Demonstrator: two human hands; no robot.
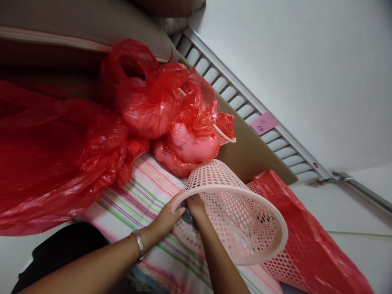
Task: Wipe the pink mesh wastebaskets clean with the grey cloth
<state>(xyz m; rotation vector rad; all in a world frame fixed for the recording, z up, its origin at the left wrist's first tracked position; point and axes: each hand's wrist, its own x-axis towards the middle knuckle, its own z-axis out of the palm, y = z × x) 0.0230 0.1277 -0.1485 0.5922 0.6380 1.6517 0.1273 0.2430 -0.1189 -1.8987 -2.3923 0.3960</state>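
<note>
A pink perforated plastic basket lies tipped on a striped sheet, its mouth facing me. My left hand is closed around the left part of its rim, thumb over the edge. Reaching into the mouth, my right hand has its fingers curled and partly hidden against the inner wall. A dark blue, cloth-like piece shows beside and under the right hand, and seems to be gripped by it. A second pink basket lies to the right, partly covered by a red plastic bag.
Several filled red plastic bags are heaped behind the basket, and a large one spreads at the left. A metal bed rail with a pink note runs along the white wall. Below lies the striped sheet.
</note>
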